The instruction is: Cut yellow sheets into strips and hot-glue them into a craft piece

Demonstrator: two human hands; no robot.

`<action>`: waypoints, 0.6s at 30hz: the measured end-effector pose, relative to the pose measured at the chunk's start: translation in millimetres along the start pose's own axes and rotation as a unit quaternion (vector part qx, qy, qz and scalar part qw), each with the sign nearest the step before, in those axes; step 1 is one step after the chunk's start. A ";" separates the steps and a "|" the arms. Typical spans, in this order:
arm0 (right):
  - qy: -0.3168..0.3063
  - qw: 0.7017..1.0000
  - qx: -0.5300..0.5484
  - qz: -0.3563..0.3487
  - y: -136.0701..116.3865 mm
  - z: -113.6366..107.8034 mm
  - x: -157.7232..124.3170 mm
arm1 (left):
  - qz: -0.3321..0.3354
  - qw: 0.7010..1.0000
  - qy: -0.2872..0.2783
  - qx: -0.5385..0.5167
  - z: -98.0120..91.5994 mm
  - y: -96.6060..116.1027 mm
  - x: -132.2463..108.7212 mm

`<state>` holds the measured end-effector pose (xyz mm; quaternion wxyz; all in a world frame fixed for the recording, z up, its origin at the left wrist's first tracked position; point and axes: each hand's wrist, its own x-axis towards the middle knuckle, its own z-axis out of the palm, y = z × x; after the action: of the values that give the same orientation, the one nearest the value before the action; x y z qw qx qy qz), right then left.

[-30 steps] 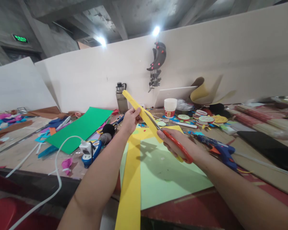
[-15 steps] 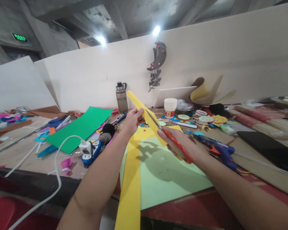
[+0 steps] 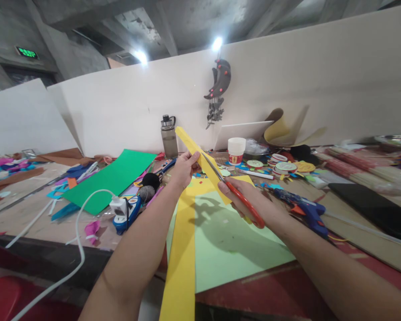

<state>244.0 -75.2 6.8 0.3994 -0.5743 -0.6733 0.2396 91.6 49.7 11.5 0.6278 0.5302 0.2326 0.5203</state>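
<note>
My left hand (image 3: 187, 168) pinches a narrow yellow paper strip (image 3: 189, 141) that slants up toward the back wall. My right hand (image 3: 242, 194) is wrapped round red-handled scissors (image 3: 245, 204), whose blades lie along the lower part of the strip, close to my left fingers. Both hands are held above the table. Under them lies a pale green sheet (image 3: 234, 249), with a larger yellow sheet (image 3: 180, 254) next to it, hanging past the table's front edge. My right palm and some of its fingers are hidden by the scissors and the strip.
A green sheet (image 3: 110, 178), a blue power strip (image 3: 127, 216) and a white cable (image 3: 82, 240) lie to the left. A water bottle (image 3: 169, 139) and paper cups (image 3: 236, 150) stand at the back. To the right are a blue glue gun (image 3: 304, 207) and a black tablet-like slab (image 3: 370, 207).
The scissors' handles have drawn slightly closer together and shifted a little left with my right hand. My left hand keeps nearly the same place on the yellow strip.
</note>
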 end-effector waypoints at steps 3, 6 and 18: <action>-0.028 1.000 -0.006 -0.002 -3.6 -3.3 -1.6 | 0.006 1.000 -0.007 0.003 1.9 -3.2 -0.5; -0.023 1.000 -0.011 -0.009 -4.8 -4.7 -2.6 | 0.016 1.000 -0.008 -0.001 4.2 -5.6 -1.3; -0.018 1.000 -0.012 0.003 -1.7 -1.2 -0.5 | 0.004 1.000 0.008 -0.006 7.6 -3.5 -2.3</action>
<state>244.0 -76.2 8.6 0.3798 -0.5768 -0.6813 0.2428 98.6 44.7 10.2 0.6272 0.5232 0.2322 0.5282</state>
